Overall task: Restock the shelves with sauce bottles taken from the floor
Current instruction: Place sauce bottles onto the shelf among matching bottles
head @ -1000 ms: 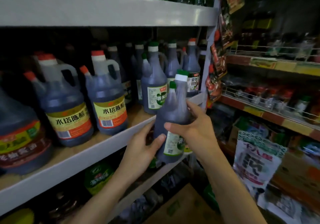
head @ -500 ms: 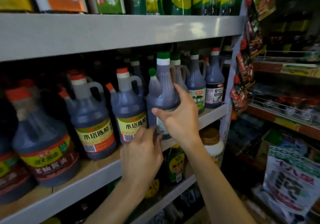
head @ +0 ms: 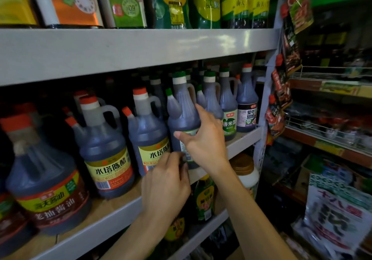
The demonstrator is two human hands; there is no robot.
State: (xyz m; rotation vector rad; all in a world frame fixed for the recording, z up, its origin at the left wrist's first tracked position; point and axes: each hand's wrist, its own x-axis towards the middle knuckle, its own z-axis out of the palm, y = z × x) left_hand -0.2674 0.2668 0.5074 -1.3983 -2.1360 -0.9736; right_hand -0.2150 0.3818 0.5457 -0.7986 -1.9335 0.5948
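A dark sauce bottle [head: 182,116] with a green cap and a handle stands at the front edge of the middle shelf [head: 244,141]. My right hand [head: 203,139] grips its body, thumb across the label and fingers round the right side. My left hand [head: 167,181] is below and to the left, fingertips at the bottle's lower edge, in front of the label of a red-capped jug [head: 149,137]. Whether the left fingers curl round the bottle is hidden.
More green-capped bottles [head: 227,106] and a red-capped one [head: 246,100] stand to the right. Large red-capped jugs [head: 102,149] fill the left. The upper shelf board [head: 141,48] hangs close above. Bottles and a brown-lidded jar [head: 244,169] sit on the lower shelf.
Both hands lifted the green-capped bottle from below the shelf edge up onto the middle shelf and pushed it in beside the red-capped jug. The view tilted upward.
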